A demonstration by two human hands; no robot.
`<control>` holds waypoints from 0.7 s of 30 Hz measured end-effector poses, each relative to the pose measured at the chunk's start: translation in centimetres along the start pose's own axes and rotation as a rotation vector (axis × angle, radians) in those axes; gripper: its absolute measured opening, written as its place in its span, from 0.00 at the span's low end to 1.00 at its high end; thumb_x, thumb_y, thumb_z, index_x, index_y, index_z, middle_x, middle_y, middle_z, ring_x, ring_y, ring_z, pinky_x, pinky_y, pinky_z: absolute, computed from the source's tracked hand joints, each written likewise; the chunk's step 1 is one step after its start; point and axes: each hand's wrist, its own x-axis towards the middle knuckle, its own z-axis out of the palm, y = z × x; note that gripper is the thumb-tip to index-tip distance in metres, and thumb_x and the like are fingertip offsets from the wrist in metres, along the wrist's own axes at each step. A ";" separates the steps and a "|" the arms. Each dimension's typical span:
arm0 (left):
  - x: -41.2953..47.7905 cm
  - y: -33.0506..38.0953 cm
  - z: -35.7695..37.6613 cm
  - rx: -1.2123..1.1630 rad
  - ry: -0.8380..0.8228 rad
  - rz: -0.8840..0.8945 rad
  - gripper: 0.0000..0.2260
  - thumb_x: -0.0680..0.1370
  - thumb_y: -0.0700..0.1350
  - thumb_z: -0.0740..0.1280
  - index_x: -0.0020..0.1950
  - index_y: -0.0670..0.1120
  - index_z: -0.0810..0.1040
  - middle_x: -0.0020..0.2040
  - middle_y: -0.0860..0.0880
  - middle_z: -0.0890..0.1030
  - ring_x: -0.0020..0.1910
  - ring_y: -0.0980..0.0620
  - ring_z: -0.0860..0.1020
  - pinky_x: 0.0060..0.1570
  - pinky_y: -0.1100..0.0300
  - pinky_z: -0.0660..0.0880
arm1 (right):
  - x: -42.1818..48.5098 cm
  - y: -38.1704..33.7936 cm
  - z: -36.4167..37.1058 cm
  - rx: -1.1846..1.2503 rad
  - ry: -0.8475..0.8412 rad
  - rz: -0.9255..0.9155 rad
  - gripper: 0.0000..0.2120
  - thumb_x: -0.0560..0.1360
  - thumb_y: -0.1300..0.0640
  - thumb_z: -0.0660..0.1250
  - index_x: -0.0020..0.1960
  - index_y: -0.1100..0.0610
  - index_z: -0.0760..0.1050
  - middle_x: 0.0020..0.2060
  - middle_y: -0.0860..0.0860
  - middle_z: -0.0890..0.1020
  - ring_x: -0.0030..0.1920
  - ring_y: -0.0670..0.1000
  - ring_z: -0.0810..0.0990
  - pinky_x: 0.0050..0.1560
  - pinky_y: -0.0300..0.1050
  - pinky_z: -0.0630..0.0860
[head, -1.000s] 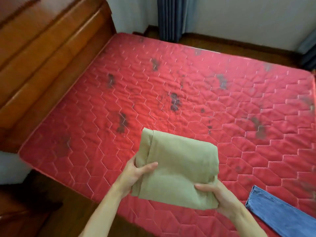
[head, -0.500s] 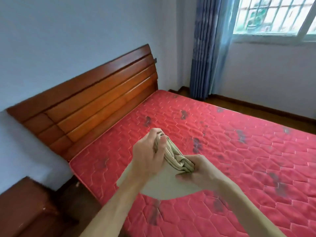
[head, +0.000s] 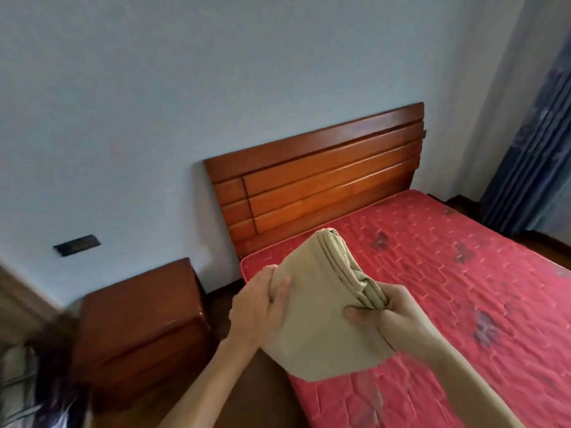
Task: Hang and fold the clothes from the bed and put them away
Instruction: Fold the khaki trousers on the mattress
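A folded beige garment [head: 321,310] is held up in the air over the near left corner of the red quilted mattress [head: 448,288]. My left hand [head: 262,307] grips its left edge, fingers wrapped over the fabric. My right hand [head: 392,316] grips the right side, thumb on the front face, where the stacked folded layers show. The garment is tilted, with its folded edges facing up and right.
A wooden headboard [head: 318,180] stands against the pale wall. A dark wooden nightstand [head: 139,329] sits left of the bed, with a wall socket plate [head: 77,245] above it. Blue curtains [head: 531,168] hang at the far right. Dark blurred things lie at the lower left.
The view has swung left, from the mattress to the headboard and nightstand. The garment was lifted off the bed and stays in both hands; the blue jeans are out of view.
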 end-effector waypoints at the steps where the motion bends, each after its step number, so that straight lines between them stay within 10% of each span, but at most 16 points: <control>1: 0.3 -1.1 -0.8 0.025 0.044 -0.020 0.27 0.80 0.68 0.43 0.50 0.53 0.75 0.40 0.57 0.77 0.40 0.57 0.78 0.41 0.56 0.74 | 0.8 -0.8 1.2 0.031 -0.022 -0.002 0.08 0.74 0.64 0.73 0.48 0.53 0.84 0.44 0.54 0.87 0.46 0.56 0.87 0.49 0.57 0.83; 8: 5.9 -15.2 -16.8 -0.160 0.098 -0.220 0.27 0.84 0.59 0.50 0.26 0.51 0.60 0.22 0.57 0.66 0.22 0.60 0.65 0.28 0.65 0.62 | 11.0 -7.1 17.1 0.198 -0.245 0.015 0.10 0.71 0.64 0.73 0.51 0.63 0.82 0.48 0.60 0.86 0.48 0.62 0.86 0.51 0.61 0.81; 10: 7.2 -18.6 -21.1 -0.278 -0.059 -0.414 0.28 0.82 0.63 0.47 0.29 0.48 0.65 0.27 0.53 0.70 0.28 0.56 0.68 0.36 0.61 0.66 | 13.6 -8.7 21.2 0.251 -0.286 0.032 0.11 0.69 0.63 0.73 0.51 0.65 0.82 0.48 0.61 0.86 0.48 0.62 0.85 0.49 0.58 0.81; 18: 5.9 -29.3 -28.5 0.325 0.158 -0.407 0.35 0.74 0.75 0.41 0.64 0.54 0.71 0.58 0.54 0.78 0.56 0.54 0.76 0.60 0.53 0.72 | 23.9 -13.2 36.8 0.298 -0.415 0.030 0.11 0.69 0.65 0.74 0.51 0.65 0.82 0.46 0.61 0.86 0.47 0.61 0.86 0.49 0.56 0.83; 21: 7.0 -33.5 -31.1 0.527 0.352 -0.379 0.30 0.78 0.70 0.43 0.55 0.50 0.73 0.46 0.51 0.79 0.44 0.51 0.77 0.47 0.52 0.76 | 28.0 -14.4 41.9 0.343 -0.522 0.063 0.09 0.69 0.66 0.73 0.48 0.67 0.82 0.45 0.63 0.86 0.46 0.62 0.86 0.45 0.52 0.83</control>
